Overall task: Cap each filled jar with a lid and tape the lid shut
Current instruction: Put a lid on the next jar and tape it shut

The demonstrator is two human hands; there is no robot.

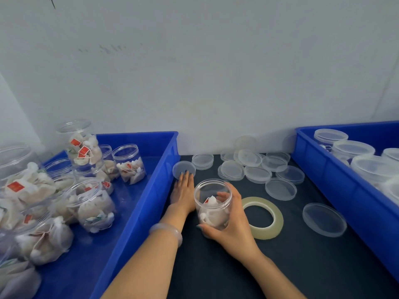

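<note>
Two hands (235,214) flank jar (212,203); left (183,190) perhaps touches lid (183,167).

jar (212,205) clr plastic | bin (138,203) glossy blue plastic | mat (302,266) matt

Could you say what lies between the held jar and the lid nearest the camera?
The tape roll lies flat between jar and lid, in the head view.

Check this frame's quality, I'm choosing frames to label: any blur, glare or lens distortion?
Head view: soft, even light, faint shadows; wide-angle stretch smears the filled jars at the far left edge; the jar in the right hand is fairly sharp; mild sheen on loose lids and the tape roll.
</note>
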